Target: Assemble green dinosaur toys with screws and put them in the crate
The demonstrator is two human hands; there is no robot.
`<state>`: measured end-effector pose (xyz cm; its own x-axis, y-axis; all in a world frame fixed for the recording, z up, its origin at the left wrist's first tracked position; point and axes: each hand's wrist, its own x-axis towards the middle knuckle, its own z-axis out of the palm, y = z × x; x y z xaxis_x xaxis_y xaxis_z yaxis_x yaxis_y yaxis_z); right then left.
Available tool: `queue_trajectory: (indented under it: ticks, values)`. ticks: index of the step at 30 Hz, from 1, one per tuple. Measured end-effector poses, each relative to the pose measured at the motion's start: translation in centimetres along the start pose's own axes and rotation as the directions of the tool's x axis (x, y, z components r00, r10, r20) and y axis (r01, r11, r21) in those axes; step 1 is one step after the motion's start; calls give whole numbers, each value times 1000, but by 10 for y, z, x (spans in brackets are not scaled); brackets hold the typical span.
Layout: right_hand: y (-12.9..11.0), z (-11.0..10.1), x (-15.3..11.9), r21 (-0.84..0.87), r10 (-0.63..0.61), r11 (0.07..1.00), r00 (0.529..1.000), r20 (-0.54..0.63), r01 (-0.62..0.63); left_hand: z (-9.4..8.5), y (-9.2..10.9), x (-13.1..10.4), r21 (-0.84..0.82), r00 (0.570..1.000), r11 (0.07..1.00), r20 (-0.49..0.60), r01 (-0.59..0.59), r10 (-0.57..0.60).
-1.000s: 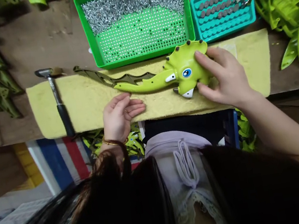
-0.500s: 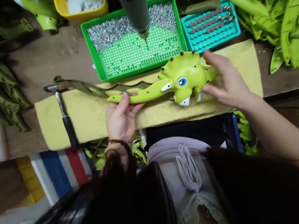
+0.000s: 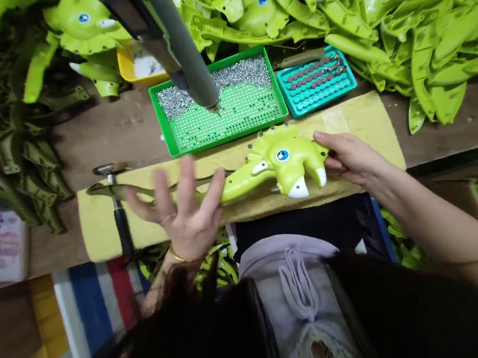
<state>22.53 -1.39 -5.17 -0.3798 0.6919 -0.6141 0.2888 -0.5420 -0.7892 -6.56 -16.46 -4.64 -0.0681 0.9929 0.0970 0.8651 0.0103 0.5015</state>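
A lime-green plastic toy dinosaur [image 3: 297, 155] with a frilled head, blue eye and white horn tips lies above the yellow cloth [image 3: 365, 127]. My right hand [image 3: 352, 158] grips its right end, thumb on top and fingers tucked beneath. My left hand [image 3: 187, 212] is spread over the toy's long thin end, fingers apart and partly blurred; whether the palm touches it is hidden. A dark olive curved strip [image 3: 106, 191] lies behind that hand. Farther left, a hammer [image 3: 122, 223] with a black handle rests across the cloth.
An electric screwdriver [image 3: 190, 65] hangs over a green tray [image 3: 232, 137] of screws. Right of it sits a teal tray [image 3: 321, 98] with dark round pieces. Green shells [image 3: 436, 17] heap at the back right, olive strips [image 3: 0, 151] at left, near a phone [image 3: 8, 245].
My left hand has let go of the toy's thin end and spread its fingers. The right hand, open beside the toy before, has closed on its right end. The whole view has shifted.
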Motion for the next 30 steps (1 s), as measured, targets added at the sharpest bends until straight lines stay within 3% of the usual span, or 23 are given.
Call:
queue_trajectory:
  ticks: [1,2,3,4,5,6,7,8,10,12,15,17,19,22,26,28,30]
  values:
    - [-4,-3,-3,-156,-57,986,998,-22,53,-3,3,6,70,995,993,37,-97,95]
    - [-8,-6,-7,-329,-190,930,981,-52,163,-6,6,13,152,984,972,42,-180,175]
    - [-12,-7,-11,-498,-380,811,924,-49,307,-8,10,20,230,972,945,42,-233,229]
    - [-15,-8,-14,-633,-572,630,820,14,450,-9,14,26,278,965,924,70,-261,252]
    - [-18,-7,-17,-710,-716,420,687,124,566,-11,19,32,312,963,911,107,-269,248]
    - [-20,-7,-19,-726,-790,225,558,255,650,-12,22,37,336,962,903,139,-268,234]
    - [-22,-7,-19,-706,-804,85,467,368,703,-14,25,41,350,961,897,159,-270,227]
    - [-23,-7,-19,-682,-801,12,416,431,731,-17,26,44,347,959,896,167,-276,230]
    - [-26,-8,-16,-669,-819,-1,383,427,744,-25,22,44,301,953,907,159,-295,257]
    - [-33,-6,-15,-709,-838,2,388,383,705,-33,15,42,236,948,919,123,-314,293]
    - [-44,17,-16,-767,-808,-150,370,459,623,-36,12,39,184,931,913,77,-365,356]
    - [-48,40,-13,-717,-776,-228,322,542,659,-32,19,40,182,911,894,39,-410,410]
    - [-47,60,-7,-656,-788,-217,267,555,723,-28,29,42,192,891,876,-12,-443,454]
    - [-43,75,0,-627,-851,-163,213,480,762,-27,41,49,231,873,859,-70,-457,483]
    - [-44,76,-11,-645,-853,-167,218,474,746,-30,36,50,218,830,822,-80,-526,553]
    - [-51,66,-19,-659,-838,-220,207,505,720,-27,15,45,216,802,791,-53,-573,595]
    - [-64,40,-21,-686,-860,-225,191,474,692,-22,-18,37,229,771,750,5,-620,636]
